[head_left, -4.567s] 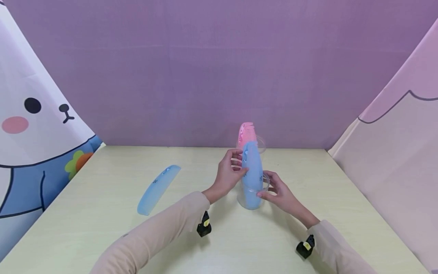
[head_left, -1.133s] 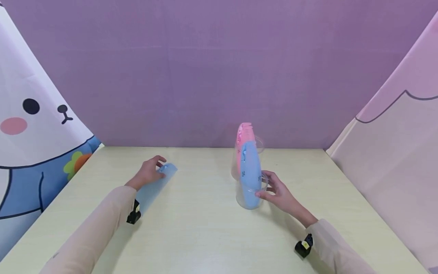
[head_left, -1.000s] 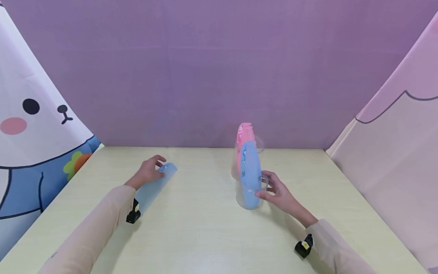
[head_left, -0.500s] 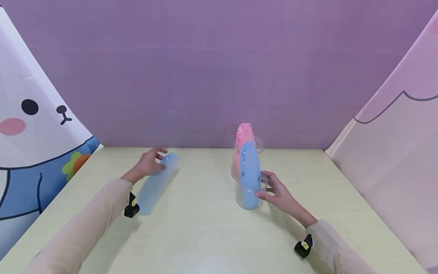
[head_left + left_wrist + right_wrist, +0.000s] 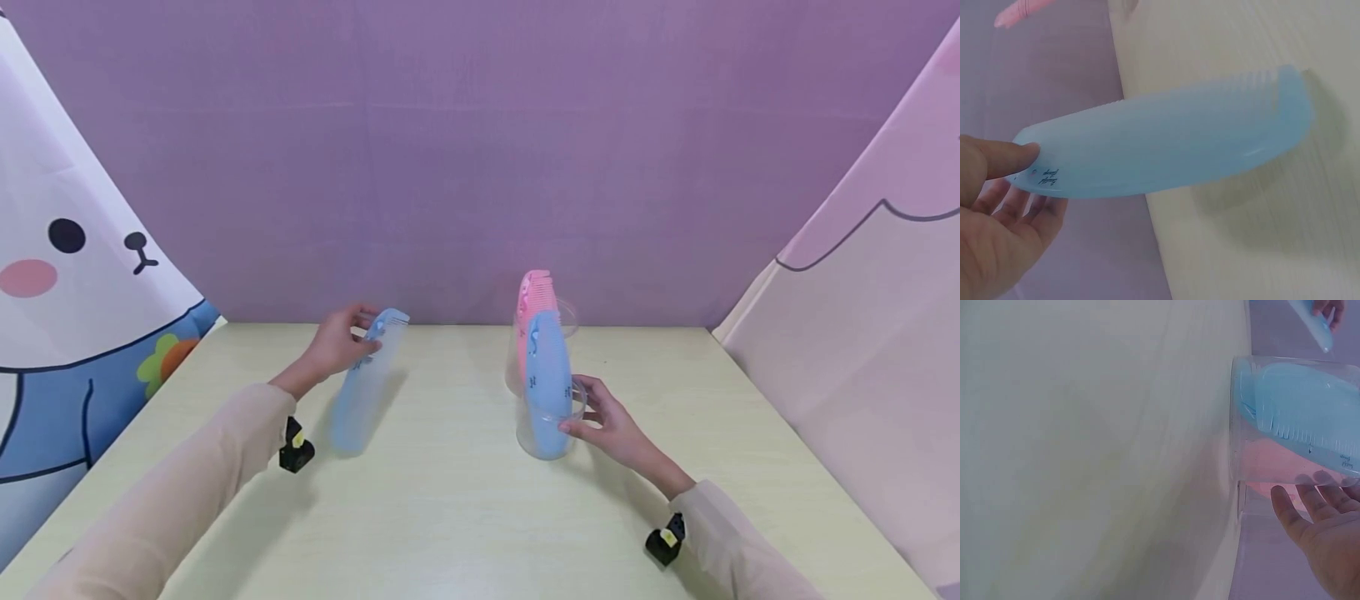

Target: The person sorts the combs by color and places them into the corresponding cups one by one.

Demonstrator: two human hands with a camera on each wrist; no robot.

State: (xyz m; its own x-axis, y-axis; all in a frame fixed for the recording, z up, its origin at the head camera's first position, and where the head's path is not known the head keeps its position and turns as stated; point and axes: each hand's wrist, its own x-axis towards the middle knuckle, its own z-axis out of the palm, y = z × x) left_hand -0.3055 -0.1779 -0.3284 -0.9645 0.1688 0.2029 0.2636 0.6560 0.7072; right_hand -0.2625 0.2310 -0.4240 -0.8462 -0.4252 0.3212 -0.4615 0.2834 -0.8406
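Note:
My left hand (image 5: 341, 337) pinches a translucent blue comb (image 5: 367, 392) near its upper end, thumb on one face and fingers behind. This comb hangs tilted above the table; in the left wrist view its far end, with wide teeth, points away from the hand (image 5: 1007, 212). My right hand (image 5: 611, 425) holds a clear plastic cup (image 5: 527, 437) by its right side, near the rim. Blue comb shapes (image 5: 549, 375) stand upright in that cup; two seem to overlap in the right wrist view. Directly behind, a pink comb (image 5: 536, 293) stands in a second clear cup (image 5: 513, 379).
A pale wooden table (image 5: 450, 525) carries both cups, right of its middle. A purple backdrop (image 5: 450, 167) rises at the table's far edge. Printed cloths hang left (image 5: 90, 308) and right (image 5: 870, 350). Each wrist wears a small black camera (image 5: 296, 446).
My left hand has left the blue comb in the cup, moved left, grasped the comb lying on the table and raised it, moving slightly right. My right hand stays at the cup.

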